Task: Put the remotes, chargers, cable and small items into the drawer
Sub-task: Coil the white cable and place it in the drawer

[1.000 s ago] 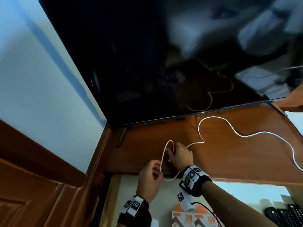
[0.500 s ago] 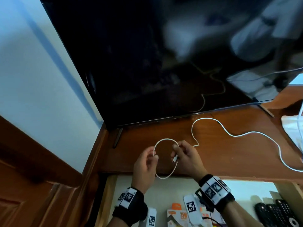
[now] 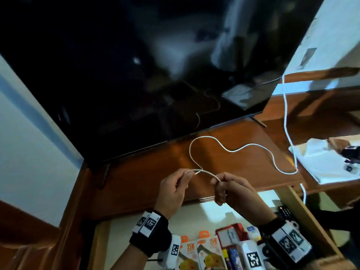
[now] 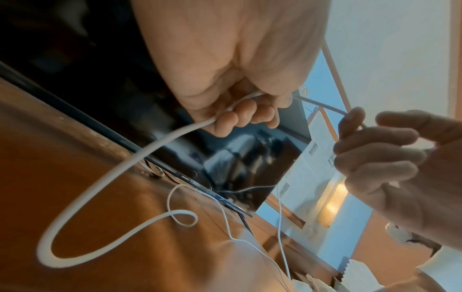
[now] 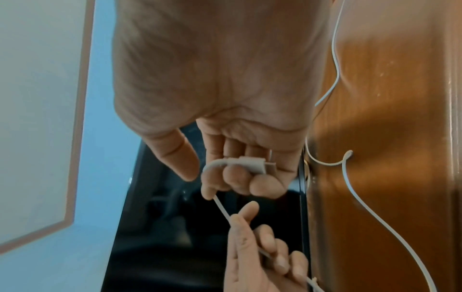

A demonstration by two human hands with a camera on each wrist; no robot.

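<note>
I have both hands up over the front edge of the wooden desk, with the white cable stretched between them. My left hand pinches the cable between thumb and curled fingers; in the left wrist view the cable leaves that fist and drops in a wide loop toward the desk. My right hand is closed on the cable's plug end: the right wrist view shows the white connector lying across my curled fingers, with the cable bending round the forefinger and running on to the left hand.

Beyond my hands the cable snakes in loose curves over the desk top, just in front of the dark television, then runs off to the right and climbs past the screen's corner. I think it passes a white cloth or paper on the right, though that part is blurred.

Below my wrists the drawer stands open. Orange charger boxes lie in it near the front, and a black remote sits against its right side.
</note>
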